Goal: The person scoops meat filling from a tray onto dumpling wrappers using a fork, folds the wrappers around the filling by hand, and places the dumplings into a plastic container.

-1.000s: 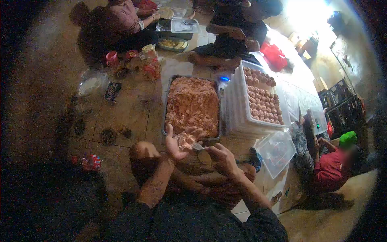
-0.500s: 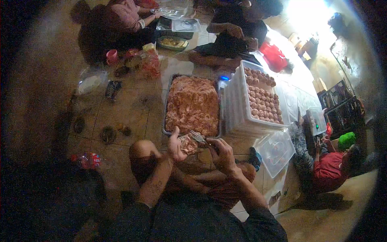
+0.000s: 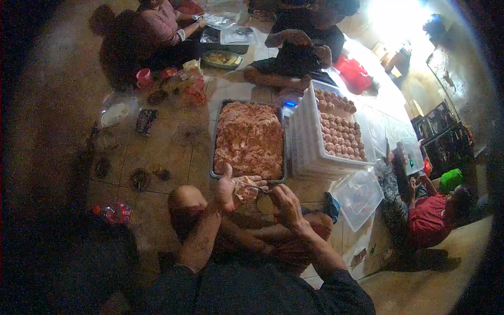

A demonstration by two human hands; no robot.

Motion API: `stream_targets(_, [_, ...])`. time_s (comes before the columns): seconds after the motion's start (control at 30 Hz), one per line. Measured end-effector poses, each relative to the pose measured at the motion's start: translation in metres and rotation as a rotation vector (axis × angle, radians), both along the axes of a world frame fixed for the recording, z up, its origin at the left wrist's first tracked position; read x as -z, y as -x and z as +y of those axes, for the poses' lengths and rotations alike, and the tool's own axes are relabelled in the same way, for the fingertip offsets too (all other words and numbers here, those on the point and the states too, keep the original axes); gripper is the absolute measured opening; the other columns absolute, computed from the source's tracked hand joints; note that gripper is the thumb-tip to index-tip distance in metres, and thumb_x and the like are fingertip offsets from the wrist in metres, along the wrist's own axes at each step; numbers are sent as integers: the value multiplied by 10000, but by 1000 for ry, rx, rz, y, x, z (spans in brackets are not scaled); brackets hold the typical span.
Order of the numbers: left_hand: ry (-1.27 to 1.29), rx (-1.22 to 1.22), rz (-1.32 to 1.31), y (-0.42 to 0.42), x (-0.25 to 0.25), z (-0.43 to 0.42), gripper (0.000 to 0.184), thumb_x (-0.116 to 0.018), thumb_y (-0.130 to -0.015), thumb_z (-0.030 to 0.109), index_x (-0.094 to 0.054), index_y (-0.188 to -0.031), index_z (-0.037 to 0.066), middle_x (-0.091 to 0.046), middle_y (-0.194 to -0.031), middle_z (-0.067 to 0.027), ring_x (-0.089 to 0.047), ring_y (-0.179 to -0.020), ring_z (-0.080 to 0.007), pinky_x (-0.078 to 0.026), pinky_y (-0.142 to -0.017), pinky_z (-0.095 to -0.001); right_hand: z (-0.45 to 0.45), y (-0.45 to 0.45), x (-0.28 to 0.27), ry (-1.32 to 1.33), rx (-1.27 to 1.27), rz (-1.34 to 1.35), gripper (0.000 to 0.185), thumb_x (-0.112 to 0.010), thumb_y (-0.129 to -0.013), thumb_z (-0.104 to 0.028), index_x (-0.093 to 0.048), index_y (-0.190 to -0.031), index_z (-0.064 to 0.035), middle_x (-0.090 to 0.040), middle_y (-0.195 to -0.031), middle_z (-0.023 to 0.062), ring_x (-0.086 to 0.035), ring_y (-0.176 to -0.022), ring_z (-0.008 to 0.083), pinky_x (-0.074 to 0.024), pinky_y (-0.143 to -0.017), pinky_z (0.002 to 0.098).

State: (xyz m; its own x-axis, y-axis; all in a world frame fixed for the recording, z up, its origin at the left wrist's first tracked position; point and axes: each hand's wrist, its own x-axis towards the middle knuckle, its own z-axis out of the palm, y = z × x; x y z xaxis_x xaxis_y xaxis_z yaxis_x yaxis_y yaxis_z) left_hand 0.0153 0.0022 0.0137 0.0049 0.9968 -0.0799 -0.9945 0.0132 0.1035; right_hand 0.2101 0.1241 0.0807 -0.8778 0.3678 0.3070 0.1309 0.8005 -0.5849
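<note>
My left hand (image 3: 229, 193) is palm up with its fingers stretched out, and a flattened lump of pinkish meat mixture (image 3: 245, 190) lies on it. In my right hand (image 3: 286, 203) is the handle of a small metal utensil, a fork by its look, whose head touches the lump. Just beyond my hands a dark-rimmed tray (image 3: 213, 152) is filled with the same mixture. To its right, a stack of white plastic boxes (image 3: 304, 139) carries rows of round meat balls (image 3: 341, 131) in the top one.
A clear plastic lid (image 3: 357, 197) lies right of my knee. Two people sit across the floor, near an oval dish (image 3: 222, 59) and a pink cup (image 3: 143, 77). A person in red (image 3: 428, 220) is at the right, by a scale (image 3: 411, 157). A red-labelled bottle (image 3: 116, 213) lies at the left.
The utensil's head has moved down from above the lump onto it, and its tines show less. My left hand's fingers are stretched further out to the right.
</note>
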Motion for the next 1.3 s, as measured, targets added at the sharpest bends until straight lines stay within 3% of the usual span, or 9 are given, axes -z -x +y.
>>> stream_targets(0.37, [105, -192, 265, 17, 65, 12, 1050, -371, -897, 785, -327, -1439, -113, -439, -1454, -290, -596, -1186, -363, -501, -1017, -485, 2, 19, 20, 54, 135, 99, 117, -575, -886, 3, -560, -1001, -14, -559, -940, 194, -585, -863, 439, -482, -703, 476])
stream_targets(0.47, [-706, 173, 47, 34, 79, 23, 1011, -412, -908, 759, -296, -1491, -59, -395, -1503, -258, -643, -1109, -313, -531, -973, -480, 15, 24, 37, -61, 88, 144, 113, -572, -891, 7, -571, -1003, -9, -569, -937, 193, -592, -854, 429, -490, -717, 461])
stream_targets(0.57, [23, -28, 336, 26, 31, 1, 1068, -458, -880, 770, -214, -1537, -35, -368, -1481, -329, -668, -1007, -313, -569, -892, -481, 19, 45, -5, -21, 128, 207, 108, -582, -883, -2, -580, -992, -3, -581, -916, 192, -605, -851, 425, -498, -737, 457])
stream_targets(0.63, [-361, 184, -208, 35, 53, 7, 1171, -491, -830, 806, -82, -1567, -8, -322, -1451, -419, -656, -1016, -337, -589, -835, -481, 29, 59, -20, 32, 174, 266, 92, -580, -899, -25, -595, -987, -7, -590, -889, 200, -605, -830, 431, -501, -746, 454])
stream_targets(0.77, [-371, 198, 57, 41, 58, 13, 1219, -492, -804, 829, 5, -1571, 22, -298, -1407, -493, -646, -1049, -390, -587, -848, -481, 75, 75, 39, -3, 115, 172, 126, -579, -924, -72, -618, -1018, 1, -637, -974, 229, -624, -852, 420, -500, -768, 451])
stream_targets(0.87, [-331, 282, -446, 37, 39, 7, 1163, -455, -828, 825, -31, -1575, 41, -312, -1463, -427, -613, -1145, -426, -587, -845, -498, 84, 66, 72, 0, 196, -98, 159, -604, -916, -82, -622, -1050, 2, -658, -987, 230, -648, -895, 410, -506, -788, 462])
stream_targets(0.93, [-9, -218, 255, 22, 9, -1, 1100, -372, -860, 825, -135, -1559, 9, -363, -1504, -320, -596, -1176, -436, -572, -874, -527, 75, 63, 48, -29, 191, -42, 161, -605, -919, -78, -627, -1062, -6, -666, -964, 223, -655, -886, 400, -512, -784, 457])
stream_targets(1.03, [38, -279, 272, 18, -5, -5, 1058, -299, -881, 823, -223, -1536, -5, -381, -1537, -224, -577, -1208, -430, -545, -922, -550, 43, 47, 12, 104, 228, 30, 161, -615, -918, -70, -635, -1069, -16, -676, -932, 207, -664, -860, 378, -520, -767, 439])
stream_targets(1.3, [-40, -288, 203, 9, -5, 5, 1033, -313, -894, 808, -266, -1528, -6, -382, -1539, -219, -514, -1297, -394, -508, -997, -515, 7, 18, -19, 188, 177, 32, 133, -584, -909, -40, -647, -1024, -19, -669, -933, 191, -665, -865, 354, -521, -757, 414])
